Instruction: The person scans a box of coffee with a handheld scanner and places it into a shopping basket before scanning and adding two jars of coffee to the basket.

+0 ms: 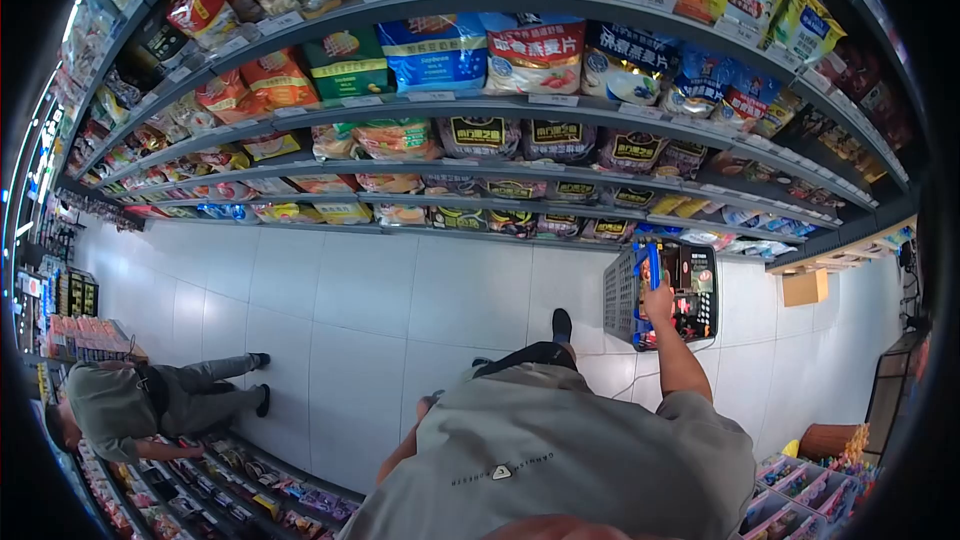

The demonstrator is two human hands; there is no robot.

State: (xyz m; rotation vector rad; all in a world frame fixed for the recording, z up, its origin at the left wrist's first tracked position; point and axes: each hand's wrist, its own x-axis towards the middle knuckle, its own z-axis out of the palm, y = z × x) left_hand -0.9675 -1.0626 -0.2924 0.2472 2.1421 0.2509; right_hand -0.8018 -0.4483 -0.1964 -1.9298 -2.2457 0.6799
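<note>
My right hand (658,302) is closed around the blue handle (654,266) of a grey shopping basket (622,292). Dark packages and other goods (695,275) lie inside the basket, which is at the foot of the shelves on the right. My left hand (430,404) hangs low beside my body, partly hidden by my shirt; its fingers are too small and unclear to make out, and nothing can be seen in it.
Curved-looking shelves (480,105) of bagged foods stretch across the front. On the left, another person (120,405) stands by a low shelf of goods (250,485). A cardboard box (805,288) sits on the floor at the right, with display bins (800,500) at lower right.
</note>
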